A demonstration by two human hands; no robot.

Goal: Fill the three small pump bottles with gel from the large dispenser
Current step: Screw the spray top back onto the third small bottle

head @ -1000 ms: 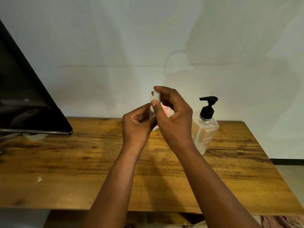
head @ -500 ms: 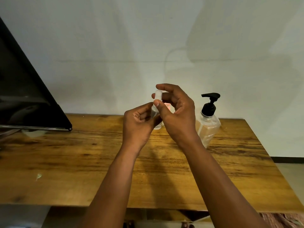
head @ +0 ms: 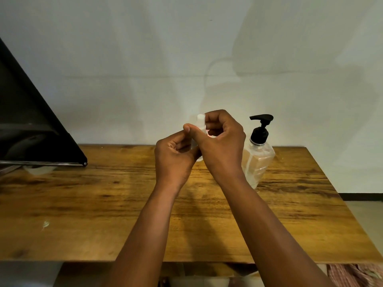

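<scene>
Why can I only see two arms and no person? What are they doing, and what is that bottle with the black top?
The camera is worn on the person's head and looks forward and down, so you see what they see: their own two arms reaching out over a wooden table.

Both hands are raised above the table, close together. The left hand grips the lower part of a small pale bottle, and the right hand pinches its white top between thumb and fingers. Most of that little bottle is hidden by the fingers, so I cannot tell whether it has gel in it.

The bottle with the black top is a large clear dispenser. It stands upright on the table just right of the hands; the black part is its pump.

At the left edge there is a big dark object; I cannot tell what it is.
</scene>
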